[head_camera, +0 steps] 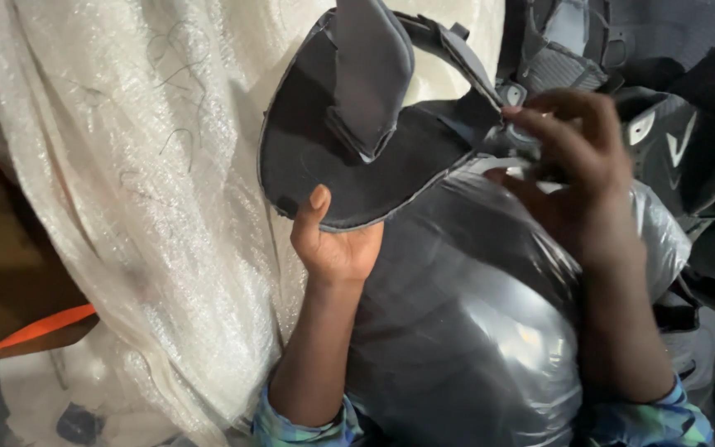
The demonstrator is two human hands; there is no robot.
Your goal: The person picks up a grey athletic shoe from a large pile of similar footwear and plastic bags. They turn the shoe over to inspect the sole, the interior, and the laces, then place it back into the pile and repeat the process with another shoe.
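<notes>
A shiny plastic-wrapped bundle (pixel 473 331) sits nearest me, between my forearms. My left hand (pixel 334 244) grips the lower edge of a dark shoe upper (pixel 357 124), thumb over its rim, holding it up. My right hand (pixel 577 178) pinches its far end with closed fingers. Left hangs a white woven sack (pixel 142 165); more dark uppers (pixel 688 141) pile behind.

Two bare hands show: the left hand (pixel 337 240) under one flat dark grey fabric shoe upper (pixel 349 124), the right hand (pixel 577 165) at its far right end. One bulging clear plastic bag of dark pieces (pixel 465 331) lies near, and one large white woven plastic sack (pixel 142 182) hangs left. One orange strap (pixel 26 335) crosses near left; the heap of dark uppers (pixel 688 141) far right is too jumbled to count.
</notes>
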